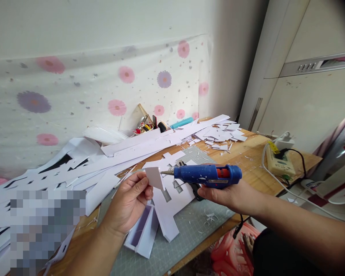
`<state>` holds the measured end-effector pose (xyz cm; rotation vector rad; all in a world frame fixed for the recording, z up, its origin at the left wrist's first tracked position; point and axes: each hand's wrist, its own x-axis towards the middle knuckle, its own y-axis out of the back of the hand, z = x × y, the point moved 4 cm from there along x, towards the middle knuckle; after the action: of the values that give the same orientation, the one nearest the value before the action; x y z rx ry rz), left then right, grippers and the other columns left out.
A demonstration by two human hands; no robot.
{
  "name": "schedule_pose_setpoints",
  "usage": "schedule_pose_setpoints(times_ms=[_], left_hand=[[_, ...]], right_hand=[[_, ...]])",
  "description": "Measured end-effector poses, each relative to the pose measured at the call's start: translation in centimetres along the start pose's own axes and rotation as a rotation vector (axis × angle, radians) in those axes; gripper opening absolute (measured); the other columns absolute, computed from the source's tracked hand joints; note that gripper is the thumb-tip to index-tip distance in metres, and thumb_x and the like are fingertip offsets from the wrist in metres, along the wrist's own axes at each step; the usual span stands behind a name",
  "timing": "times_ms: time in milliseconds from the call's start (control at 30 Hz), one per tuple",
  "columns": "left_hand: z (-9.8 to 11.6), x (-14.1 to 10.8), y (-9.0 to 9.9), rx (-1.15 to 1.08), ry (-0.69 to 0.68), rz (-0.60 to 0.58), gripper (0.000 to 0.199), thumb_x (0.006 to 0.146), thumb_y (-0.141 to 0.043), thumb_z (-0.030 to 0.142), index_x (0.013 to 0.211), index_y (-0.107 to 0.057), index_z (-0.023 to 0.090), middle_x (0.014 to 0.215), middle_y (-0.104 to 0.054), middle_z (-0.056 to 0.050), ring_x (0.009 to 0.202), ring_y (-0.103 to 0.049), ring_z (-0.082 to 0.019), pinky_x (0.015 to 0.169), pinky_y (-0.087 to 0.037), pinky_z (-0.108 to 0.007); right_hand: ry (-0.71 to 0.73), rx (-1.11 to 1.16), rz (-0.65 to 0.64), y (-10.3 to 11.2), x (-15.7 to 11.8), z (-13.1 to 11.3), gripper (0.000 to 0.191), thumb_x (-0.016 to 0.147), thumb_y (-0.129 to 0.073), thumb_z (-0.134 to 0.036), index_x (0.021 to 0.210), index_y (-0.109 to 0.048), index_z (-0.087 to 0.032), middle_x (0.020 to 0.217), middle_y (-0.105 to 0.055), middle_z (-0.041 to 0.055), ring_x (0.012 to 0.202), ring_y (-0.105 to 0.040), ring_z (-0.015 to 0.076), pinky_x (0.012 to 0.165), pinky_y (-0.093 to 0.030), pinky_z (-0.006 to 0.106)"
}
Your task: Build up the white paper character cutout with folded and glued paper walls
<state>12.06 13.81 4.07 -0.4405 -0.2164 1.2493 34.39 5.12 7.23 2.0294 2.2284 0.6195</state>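
My left hand (132,201) pinches a small white board piece (154,178) between thumb and fingers, above the cutting mat (209,226). A blue glue gun (201,174) is gripped in my right hand (222,195), its nozzle pointing left at the right edge of the small piece. Whether the tip touches the edge I cannot tell. Beneath both hands lies a larger white cut-out sheet (172,211) with rectangular openings. A small white folded box form (143,232) rests beside it, partly behind my left wrist.
Long white sheets and strips (138,151) cover the table's left and back. Scraps (218,134) are heaped at the back right. A power strip (280,163) with cables sits near the right edge. A red plastic stool (232,251) stands below the table.
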Motion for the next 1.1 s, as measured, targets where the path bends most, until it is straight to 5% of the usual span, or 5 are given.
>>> schedule_pose_setpoints(times_ms=[633, 1100], left_hand=[[0.35, 0.19, -0.02, -0.041, -0.001, 0.019, 0.038, 0.048, -0.097, 0.020, 0.073, -0.069, 0.013, 0.061, -0.064, 0.002, 0.049, -0.054, -0.005, 0.047, -0.048, -0.014], [0.34, 0.35, 0.27, -0.065, -0.029, 0.043, 0.039, 0.047, -0.098, 0.020, 0.073, -0.070, 0.014, 0.066, -0.065, 0.002, 0.050, -0.055, -0.005, 0.048, -0.048, -0.014]], right_hand=[[-0.009, -0.035, -0.045, -0.05, -0.50, 0.20, 0.021, 0.072, -0.067, -0.033, 0.069, -0.048, -0.024, 0.072, -0.059, 0.0029, 0.068, -0.059, 0.0196, 0.064, -0.055, 0.034], [0.026, -0.087, -0.087, -0.07, -0.48, 0.54, 0.021, 0.075, -0.063, -0.035, 0.069, -0.046, -0.024, 0.068, -0.049, -0.0007, 0.064, -0.050, 0.0161, 0.059, -0.046, 0.031]])
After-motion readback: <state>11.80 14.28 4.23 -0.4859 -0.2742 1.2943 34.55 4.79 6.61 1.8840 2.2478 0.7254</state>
